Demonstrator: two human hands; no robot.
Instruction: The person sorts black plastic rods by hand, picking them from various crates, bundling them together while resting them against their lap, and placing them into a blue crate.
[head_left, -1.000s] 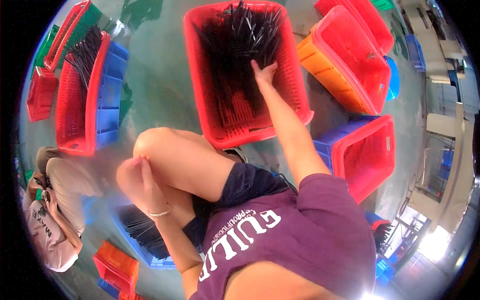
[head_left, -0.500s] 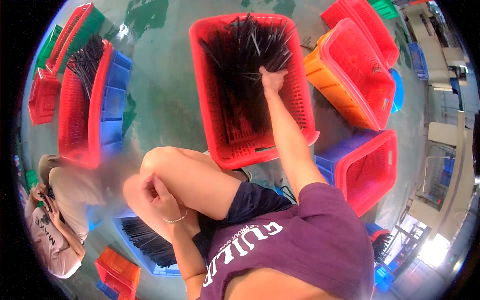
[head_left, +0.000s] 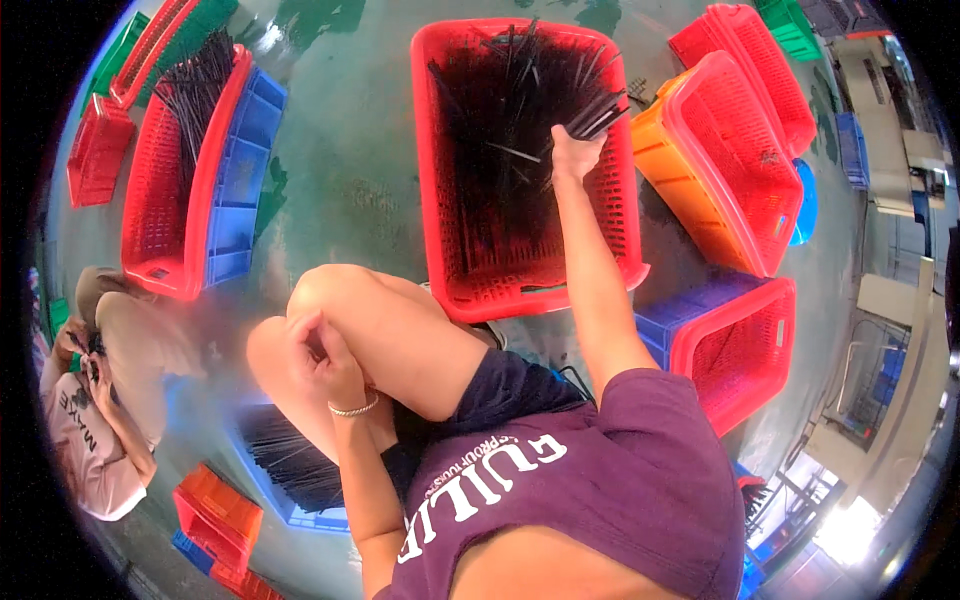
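Observation:
In front of me stands a red plastic basket (head_left: 433,180) with many thin black strips (head_left: 500,95) piled in its far part. My right hand (head_left: 577,153) reaches over the basket's right side, closed round a bundle of black strips (head_left: 598,115) that points up and to the right. A loose strip (head_left: 514,152) lies on the pile just left of that hand. My left hand (head_left: 325,355) is held above my knee with its fingers curled; whether anything small is inside them is hidden. Below it, beside my leg, a blue crate (head_left: 290,513) holds more black strips (head_left: 290,460).
A red basket on a blue crate (head_left: 232,190) stands at left, with black strips in it. Orange and red baskets (head_left: 735,160) are at the right, and a red-and-blue one (head_left: 690,370) stands nearer. Another person (head_left: 100,420) sits at far left, hands together. Machinery lines the far right.
My right hand has risen rightward out of the pile and now grips a bundle of black strips. My left hand stays curled near my knee. The whole view has shifted slightly.

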